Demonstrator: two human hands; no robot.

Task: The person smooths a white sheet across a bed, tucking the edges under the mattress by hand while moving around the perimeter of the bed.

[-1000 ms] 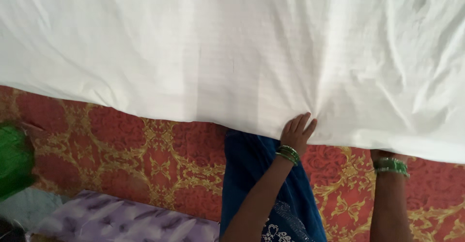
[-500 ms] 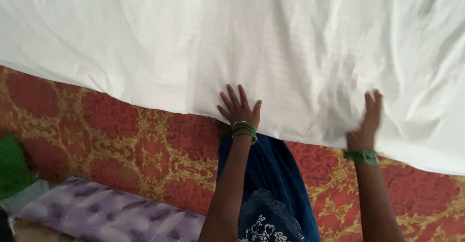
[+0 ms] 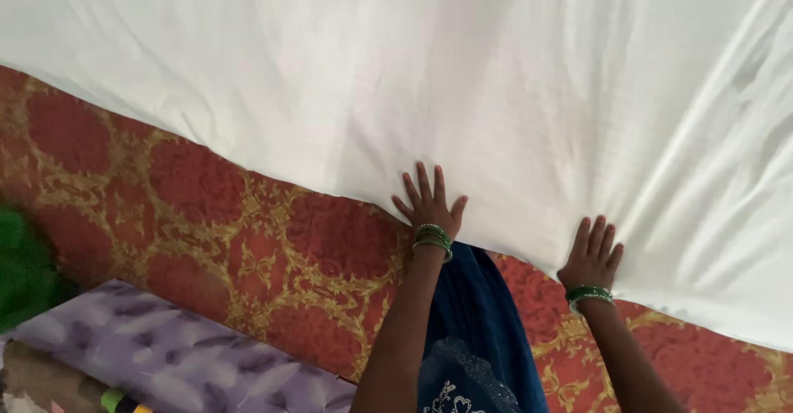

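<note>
While both palms press flat on the near edge of the white sheet (image 3: 462, 74), neither hand has any grip on it: the left hand (image 3: 429, 205) lies with its fingers spread and apart, and the right hand (image 3: 591, 256) rests the same way, a little lower and off to the right, with green bangles (image 3: 433, 239) at each wrist. The sheet covers the whole upper part of the view, its hem running down from upper left to lower right across a red floor covering with gold scrollwork (image 3: 206, 215). Long creases fan out from the right hand toward the far corner. Since the cloth is only pinned by open palms, it could well slip or bunch under them if they push unevenly, and those creases could be pressed in rather than smoothed out. A blue embroidered garment (image 3: 475, 330) hangs between the arms, touching the hem, and might catch it. A purple patterned cushion (image 3: 182, 355) lies well apart at lower left.
</note>
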